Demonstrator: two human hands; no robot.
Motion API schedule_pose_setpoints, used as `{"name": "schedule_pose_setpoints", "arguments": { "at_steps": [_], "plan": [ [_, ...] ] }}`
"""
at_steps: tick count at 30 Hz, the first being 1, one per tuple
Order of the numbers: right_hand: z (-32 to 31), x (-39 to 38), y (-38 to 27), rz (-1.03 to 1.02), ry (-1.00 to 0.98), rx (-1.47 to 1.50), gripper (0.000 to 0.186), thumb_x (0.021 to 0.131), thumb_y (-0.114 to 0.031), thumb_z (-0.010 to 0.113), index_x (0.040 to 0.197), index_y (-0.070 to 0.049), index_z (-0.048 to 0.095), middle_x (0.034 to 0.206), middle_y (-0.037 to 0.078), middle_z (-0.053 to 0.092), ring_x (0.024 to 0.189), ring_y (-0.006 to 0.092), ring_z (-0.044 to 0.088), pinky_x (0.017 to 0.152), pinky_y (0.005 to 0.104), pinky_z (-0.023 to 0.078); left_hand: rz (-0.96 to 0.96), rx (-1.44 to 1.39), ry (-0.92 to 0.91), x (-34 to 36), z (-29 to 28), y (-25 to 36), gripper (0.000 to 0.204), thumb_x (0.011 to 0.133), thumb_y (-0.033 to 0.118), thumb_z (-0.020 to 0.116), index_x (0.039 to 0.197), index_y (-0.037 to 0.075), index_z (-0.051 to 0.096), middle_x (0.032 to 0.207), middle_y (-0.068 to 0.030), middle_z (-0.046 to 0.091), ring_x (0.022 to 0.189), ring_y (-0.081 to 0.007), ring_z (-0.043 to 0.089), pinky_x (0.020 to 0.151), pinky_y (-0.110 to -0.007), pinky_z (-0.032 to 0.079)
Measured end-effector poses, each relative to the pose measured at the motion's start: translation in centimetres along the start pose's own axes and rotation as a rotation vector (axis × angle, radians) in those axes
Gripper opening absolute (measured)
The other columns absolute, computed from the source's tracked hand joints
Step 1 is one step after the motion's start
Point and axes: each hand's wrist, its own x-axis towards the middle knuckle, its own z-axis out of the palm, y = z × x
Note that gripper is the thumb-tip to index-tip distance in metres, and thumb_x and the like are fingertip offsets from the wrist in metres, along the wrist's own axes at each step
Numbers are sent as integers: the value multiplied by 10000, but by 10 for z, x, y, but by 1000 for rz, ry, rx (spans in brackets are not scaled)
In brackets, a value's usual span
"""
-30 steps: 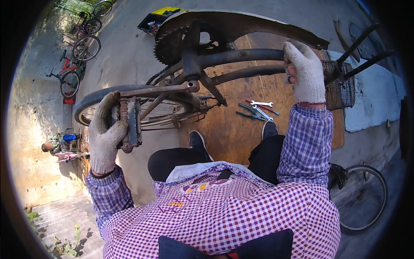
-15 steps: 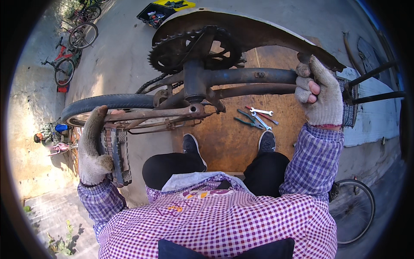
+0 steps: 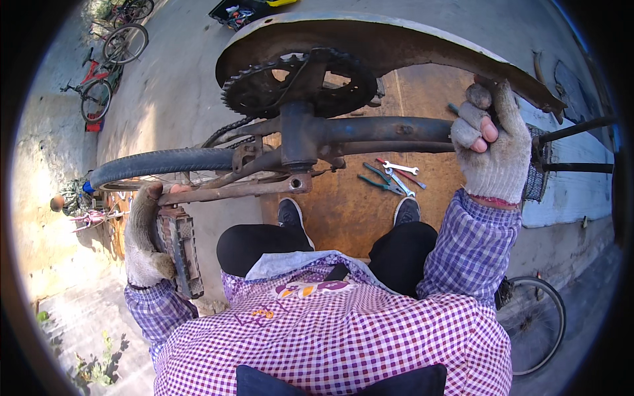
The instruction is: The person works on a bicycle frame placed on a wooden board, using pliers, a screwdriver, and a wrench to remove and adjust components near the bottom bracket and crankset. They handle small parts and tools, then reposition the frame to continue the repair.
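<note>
My left hand (image 3: 146,234), in a worn grey work glove, is closed around the pedal end of a rusty crank arm (image 3: 238,191). The block pedal (image 3: 179,254) hangs beside its palm. My right hand (image 3: 492,135), gloved with bare fingertips showing, is closed at the lower edge of a long, curved chain guard (image 3: 389,43), its fingers curled and the thumb against the metal. That hand also lies by the right end of the dark frame tube (image 3: 389,129). Under the guard sits a toothed chainring (image 3: 297,82), and the wheel's tyre (image 3: 165,160) is at the left.
Green-handled pliers (image 3: 380,179), an open-end wrench (image 3: 399,167) and a red-handled screwdriver (image 3: 413,177) lie on a brown board (image 3: 343,228) between my feet. A toolbox (image 3: 241,13) stands at the far side. Several bicycles (image 3: 98,96) are at the left; another wheel (image 3: 533,323) is lower right.
The chain guard's right end has shifted right and nearer me, and my right hand has moved slightly with it. The crank arm sits a little lower in view, my left hand still on it.
</note>
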Motion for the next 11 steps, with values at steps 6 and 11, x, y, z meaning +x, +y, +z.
{"name": "schedule_pose_setpoints", "arguments": {
  "at_steps": [6, 11],
  "plan": [
    [4, 3, -11, -132, 118, -321, 357, 1067, -331, 643, 1236, -17, 654, 917, 51, 627, 593, 46, 468, 492, 204, 406, 10, 121, -7, 4, 7, 7, 1427, 414, 542, 1053, 1545, -42, 408, 1463, -187, 560, 1318, -278, 598, 1105, -413, 500],
    [27, -2, -8, -265, 141, -570, 386, 1029, -347, 706, 1245, -32, 651, 901, 62, 655, 603, 52, 504, 485, 207, 414, -10, 203, -94, 4, -8, 7, 1435, 441, 635, 1014, 1548, -48, 407, 1474, -181, 555, 1341, -283, 583, 1116, -413, 490]
  ]
}}
